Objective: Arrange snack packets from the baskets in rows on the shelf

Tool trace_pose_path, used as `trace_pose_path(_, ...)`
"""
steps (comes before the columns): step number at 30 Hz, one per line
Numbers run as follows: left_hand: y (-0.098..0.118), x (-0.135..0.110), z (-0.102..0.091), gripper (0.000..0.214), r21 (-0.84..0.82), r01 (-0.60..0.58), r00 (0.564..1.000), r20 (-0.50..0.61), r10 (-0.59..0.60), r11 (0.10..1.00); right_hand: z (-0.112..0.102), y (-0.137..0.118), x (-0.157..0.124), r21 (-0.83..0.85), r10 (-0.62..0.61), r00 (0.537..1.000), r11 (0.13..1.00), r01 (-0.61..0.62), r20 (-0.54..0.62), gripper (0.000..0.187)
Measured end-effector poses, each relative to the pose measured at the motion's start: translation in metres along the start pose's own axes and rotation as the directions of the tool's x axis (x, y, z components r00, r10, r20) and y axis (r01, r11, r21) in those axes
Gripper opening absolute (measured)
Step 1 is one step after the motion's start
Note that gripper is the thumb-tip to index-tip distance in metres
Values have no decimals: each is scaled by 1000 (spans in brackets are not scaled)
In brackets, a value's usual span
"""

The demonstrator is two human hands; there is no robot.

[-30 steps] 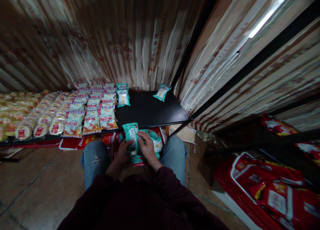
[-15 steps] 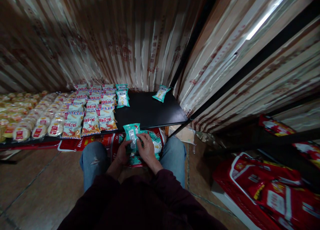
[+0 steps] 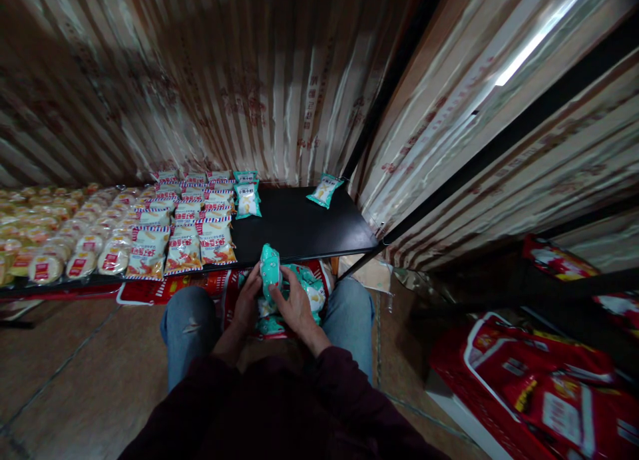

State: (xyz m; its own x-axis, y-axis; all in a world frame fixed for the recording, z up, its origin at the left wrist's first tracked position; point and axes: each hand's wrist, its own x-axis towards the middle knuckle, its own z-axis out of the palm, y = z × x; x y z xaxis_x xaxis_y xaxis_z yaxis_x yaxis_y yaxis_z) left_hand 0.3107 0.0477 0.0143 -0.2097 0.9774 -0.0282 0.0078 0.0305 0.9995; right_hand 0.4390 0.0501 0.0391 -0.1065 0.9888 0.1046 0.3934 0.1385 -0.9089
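passage: over black shelf (image 3: 294, 224) between teal snack packets (image 3: 247, 200) and lone teal packet (image 3: 325, 192); slanted black post (image 3: 499, 139) obstructs right end.

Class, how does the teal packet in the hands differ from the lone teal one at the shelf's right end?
The held packet is between the left hand and right hand; the lone packet lies on the black shelf. The held packet shows patterned teal wrapper; the lone packet shows a pale printed panel. Both are teal.
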Motion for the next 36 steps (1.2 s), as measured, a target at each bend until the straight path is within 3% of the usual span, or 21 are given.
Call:
trace_pose_path(4,2,1,2,55,-158,66,997,56,-57,985,2,-1,4,118,66,996,990,-73,62,55)
trace_pose_path(12,1,5,2,42,237,-122,989,-54,139,964,6,9,16,142,112,993,984,-107,-28,47)
trace_pose_path(18,-9,15,2,40,308,-238,961,-61,269,921,12,27,28,274,110,993,957,-98,-32,51)
trace_pose_path(23,-11,25,2,38,327,-285,942,-78,326,901,17,37,43,241,63,995,970,-44,-73,49)
trace_pose_path(36,-19,46,-1,34,423,-319,915,-95,392,848,30,44,76,154,94,992,985,-81,-83,43)
